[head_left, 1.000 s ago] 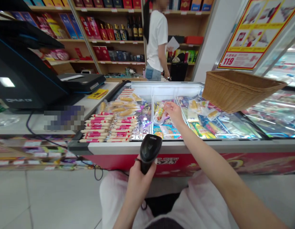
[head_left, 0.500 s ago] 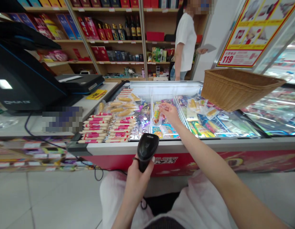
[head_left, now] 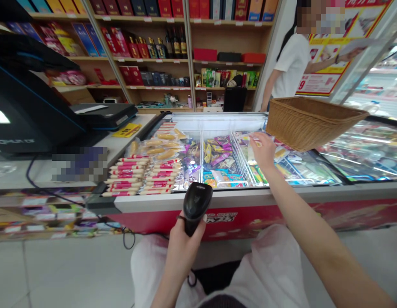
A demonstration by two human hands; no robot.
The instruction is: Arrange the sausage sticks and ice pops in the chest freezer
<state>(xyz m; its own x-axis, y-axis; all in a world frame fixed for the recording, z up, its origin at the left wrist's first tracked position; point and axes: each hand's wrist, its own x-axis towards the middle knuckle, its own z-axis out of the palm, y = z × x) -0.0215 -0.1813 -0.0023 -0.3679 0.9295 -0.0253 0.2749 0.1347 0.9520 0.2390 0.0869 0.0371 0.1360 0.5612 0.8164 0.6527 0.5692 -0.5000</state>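
Note:
My left hand (head_left: 185, 239) is wrapped round the grip of a black barcode scanner (head_left: 198, 203), held upright before the freezer's front edge. Over the freezer's right part, my right hand (head_left: 264, 149) has its fingers pinched on a clear plastic packet (head_left: 250, 155), mostly hidden by the hand. Other clear packets with yellow contents (head_left: 281, 154) lie beside it on the glass. Below is a white wire divider (head_left: 241, 156). Wrapped sausages (head_left: 161, 177) with red bands lie in rows at the freezer's left end, with bagged yellow corn cobs (head_left: 168, 152) behind them.
A wicker basket (head_left: 307, 124) stands on the freezer's back right. At left, a counter holds a black scale (head_left: 105, 115) and a yellow card (head_left: 126, 130). The scanner's cable (head_left: 66, 196) droops in front. Behind the freezer, a person in a white T-shirt (head_left: 291, 64) stands near the shelves.
My right hand has moved right with the clear packet, from the middle compartment to the packets on the right. The scanner stays nearly in place. The person behind has moved right.

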